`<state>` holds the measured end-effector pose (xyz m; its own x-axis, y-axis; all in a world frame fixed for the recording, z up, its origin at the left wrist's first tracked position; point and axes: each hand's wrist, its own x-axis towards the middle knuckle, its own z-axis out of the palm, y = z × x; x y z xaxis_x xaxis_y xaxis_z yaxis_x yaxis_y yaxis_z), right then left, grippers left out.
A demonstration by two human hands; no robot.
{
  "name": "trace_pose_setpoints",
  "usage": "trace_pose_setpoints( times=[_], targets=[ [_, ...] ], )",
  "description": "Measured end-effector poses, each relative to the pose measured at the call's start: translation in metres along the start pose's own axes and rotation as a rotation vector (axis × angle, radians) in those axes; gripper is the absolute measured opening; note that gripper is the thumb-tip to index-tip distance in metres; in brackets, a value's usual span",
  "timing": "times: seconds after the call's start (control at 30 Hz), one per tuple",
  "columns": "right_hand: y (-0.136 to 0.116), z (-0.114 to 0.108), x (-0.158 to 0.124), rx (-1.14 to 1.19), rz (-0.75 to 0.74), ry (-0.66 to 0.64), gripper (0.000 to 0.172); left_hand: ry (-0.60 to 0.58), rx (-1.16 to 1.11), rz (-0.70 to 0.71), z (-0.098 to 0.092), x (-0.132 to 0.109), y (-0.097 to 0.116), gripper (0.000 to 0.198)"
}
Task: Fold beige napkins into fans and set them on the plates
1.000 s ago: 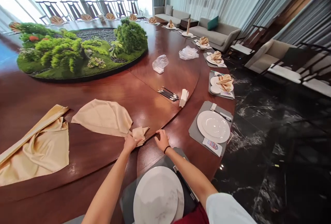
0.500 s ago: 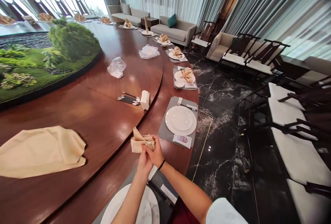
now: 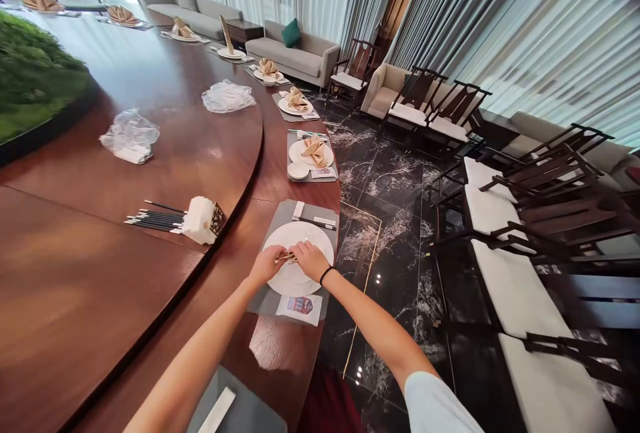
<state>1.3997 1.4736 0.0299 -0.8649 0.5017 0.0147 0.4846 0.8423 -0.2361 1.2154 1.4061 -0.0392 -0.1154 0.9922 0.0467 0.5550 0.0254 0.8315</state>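
Observation:
Both hands are over a white plate [image 3: 285, 280] on a grey placemat [image 3: 260, 300]. Between them is a folded cloth napkin [image 3: 287, 257], tan and mostly hidden by my fingers. My left hand [image 3: 267, 263] pinches its left side, and my right hand [image 3: 309, 258], with a black band at the wrist, grips the right side. Whether the napkin touches the plate, I cannot tell. Beyond the plate lie dark chopsticks [image 3: 315, 222] by a white holder [image 3: 299, 210]. Nearer me, a printed white packet [image 3: 300, 308] rests on the mat.
Farther along the rim stand more settings with folded napkins [image 3: 315, 150]. On the turntable are a bundle of chopsticks [image 3: 155, 217], a white stack [image 3: 199, 220] and crumpled plastic bags [image 3: 131, 134]. Chairs with white seats [image 3: 505, 280] line the right. Another placemat [image 3: 245, 406] lies close to me.
The view has moved along the table. My hands have carried the folded napkin forward from the table edge to over the plate. The loose tan cloth has left the view.

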Motion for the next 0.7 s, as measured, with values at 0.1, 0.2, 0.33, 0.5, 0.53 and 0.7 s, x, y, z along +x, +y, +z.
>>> trace_pose_setpoints(
  times=[0.1, 0.2, 0.33, 0.5, 0.53, 0.7],
  targets=[
    [0.004, 0.018, 0.006, 0.006, 0.044, -0.041, 0.032, -0.07, 0.119, 0.052, 0.014, 0.014, -0.015, 0.012],
    [0.008, 0.015, -0.006, 0.097, 0.122, 0.04, 0.076, -0.128, 0.178, 0.091, 0.026, 0.017, -0.026, 0.021],
    [0.016, 0.004, -0.041, 0.308, 0.307, 0.208, 0.1, -0.114, 0.224, 0.073, 0.033, 0.018, -0.031, 0.028],
    [0.009, 0.011, -0.096, 0.583, 0.401, 0.382, 0.063, -0.06, 0.237, 0.046, 0.038, 0.02, -0.023, 0.027],
    [0.003, 0.015, -0.106, 0.622, 0.409, 0.413, 0.056, -0.015, 0.233, 0.036, 0.037, 0.015, -0.021, 0.034],
    [-0.052, 0.045, -0.136, 0.726, 0.337, 0.387, 0.036, 0.231, 0.221, -0.101, 0.004, -0.067, -0.018, 0.047]
  ],
)
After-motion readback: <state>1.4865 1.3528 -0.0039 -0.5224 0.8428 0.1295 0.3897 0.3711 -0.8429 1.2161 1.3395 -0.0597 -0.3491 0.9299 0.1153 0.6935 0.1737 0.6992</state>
